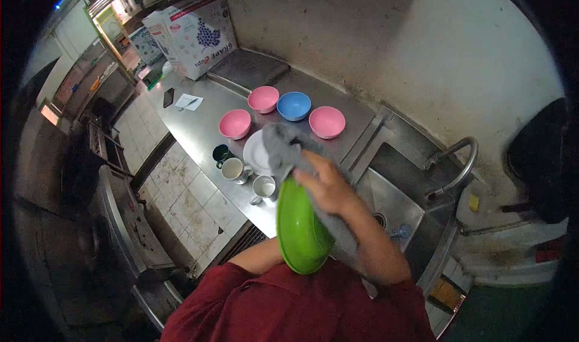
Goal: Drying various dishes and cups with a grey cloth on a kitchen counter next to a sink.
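A green plastic bowl (301, 229) is tilted on its side in front of my chest. My right hand (328, 184) grips a grey cloth (285, 150) at the bowl's upper rim. My left forearm reaches behind the bowl, and the bowl hides my left hand. Beyond the cloth, a white plate (255, 154) lies partly covered from view. Three pink bowls (235, 124) and a blue bowl (294, 106) stand upright on the steel counter. Left of the bowl are a dark green mug (221, 154), a cream mug (233, 170) and a white mug (263, 187).
To the right is a steel sink (398, 202) with a curved faucet (466, 161). A large printed carton (194, 34) stands at the counter's far end, near a phone (168, 97) and a paper with a pen (189, 102). A yellow sponge (473, 203) lies beyond the sink.
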A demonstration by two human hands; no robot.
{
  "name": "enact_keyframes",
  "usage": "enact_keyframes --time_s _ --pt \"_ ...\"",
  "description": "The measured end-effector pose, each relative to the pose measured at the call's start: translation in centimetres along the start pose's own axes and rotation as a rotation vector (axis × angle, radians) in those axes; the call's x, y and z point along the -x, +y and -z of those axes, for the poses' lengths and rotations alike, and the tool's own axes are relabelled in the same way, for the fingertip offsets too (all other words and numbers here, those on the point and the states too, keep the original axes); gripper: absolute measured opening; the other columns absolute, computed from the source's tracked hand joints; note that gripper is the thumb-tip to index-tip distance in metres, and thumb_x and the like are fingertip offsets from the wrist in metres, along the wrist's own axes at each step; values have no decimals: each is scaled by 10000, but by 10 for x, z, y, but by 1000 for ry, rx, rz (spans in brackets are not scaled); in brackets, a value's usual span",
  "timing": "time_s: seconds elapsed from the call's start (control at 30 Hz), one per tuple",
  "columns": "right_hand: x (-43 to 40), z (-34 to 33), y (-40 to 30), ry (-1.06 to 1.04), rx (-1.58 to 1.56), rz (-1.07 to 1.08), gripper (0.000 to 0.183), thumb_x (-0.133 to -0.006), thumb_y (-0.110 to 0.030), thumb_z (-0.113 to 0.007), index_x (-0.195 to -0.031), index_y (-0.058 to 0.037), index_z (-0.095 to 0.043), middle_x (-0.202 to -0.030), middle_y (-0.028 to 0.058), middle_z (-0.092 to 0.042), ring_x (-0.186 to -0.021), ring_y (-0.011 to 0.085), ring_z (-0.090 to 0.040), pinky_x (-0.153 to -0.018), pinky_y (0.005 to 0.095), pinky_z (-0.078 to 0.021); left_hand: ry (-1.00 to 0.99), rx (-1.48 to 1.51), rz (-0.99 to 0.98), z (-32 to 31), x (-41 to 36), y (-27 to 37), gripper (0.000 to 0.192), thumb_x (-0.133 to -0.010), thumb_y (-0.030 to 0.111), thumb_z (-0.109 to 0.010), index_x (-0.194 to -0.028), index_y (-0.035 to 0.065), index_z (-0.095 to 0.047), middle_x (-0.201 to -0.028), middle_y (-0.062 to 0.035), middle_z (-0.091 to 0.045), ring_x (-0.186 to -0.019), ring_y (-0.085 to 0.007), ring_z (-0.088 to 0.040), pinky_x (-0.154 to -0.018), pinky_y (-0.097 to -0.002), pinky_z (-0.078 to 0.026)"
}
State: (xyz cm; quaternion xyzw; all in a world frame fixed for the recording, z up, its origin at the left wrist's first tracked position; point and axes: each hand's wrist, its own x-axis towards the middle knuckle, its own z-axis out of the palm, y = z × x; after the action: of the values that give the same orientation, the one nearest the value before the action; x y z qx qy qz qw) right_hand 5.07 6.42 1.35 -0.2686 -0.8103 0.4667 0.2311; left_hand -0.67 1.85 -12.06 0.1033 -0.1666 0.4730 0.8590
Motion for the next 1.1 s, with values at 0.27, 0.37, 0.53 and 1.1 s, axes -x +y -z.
enact_keyframes --time_s 0.27,0.37,0.53,1.1 --pt "24 -25 -22 90 621 657 455 -893 -414 -534 -1272 -177 -618 -1288 207 -567 -1308 395 -448 -1090 561 -273 95 -105 -177 -6 -3 50 594 -924 418 -581 -1368 51 -437 -1009 -147 -559 -829 -222 -541 -717 -343 -460" --pt "40 -51 27 256 749 656 447 -831 -468 -567 -1238 -299 -641 -1252 170 -592 -1333 393 -427 -1065 589 -277 123 -176 -254 -11 -14 68 611 -920 426 -580 -1381 55 -427 -997 -148 -555 -811 -223 -536 -703 -342 -459" --pt "39 -29 26 449 684 434 510 -790 -406 -589 -1294 -334 -596 -1193 138 -600 -1376 349 -384 -1101 554 -252 130 -240 -300 -7 -23 81 640 -915 439 -580 -1402 60 -410 -975 -150 -548 -782 -224 -528 -680 -340 -456" --pt "91 77 42 1190 -847 -6 493 -959 -348 -473 -1334 -31 -501 -1278 102 -564 -1143 285 -556 -988 395 -422 -258 522 598 -6 15 17 735 -899 480 -577 -1472 77 -356 -906 -156 -526 -686 -227 -502 -607 -335 -450"
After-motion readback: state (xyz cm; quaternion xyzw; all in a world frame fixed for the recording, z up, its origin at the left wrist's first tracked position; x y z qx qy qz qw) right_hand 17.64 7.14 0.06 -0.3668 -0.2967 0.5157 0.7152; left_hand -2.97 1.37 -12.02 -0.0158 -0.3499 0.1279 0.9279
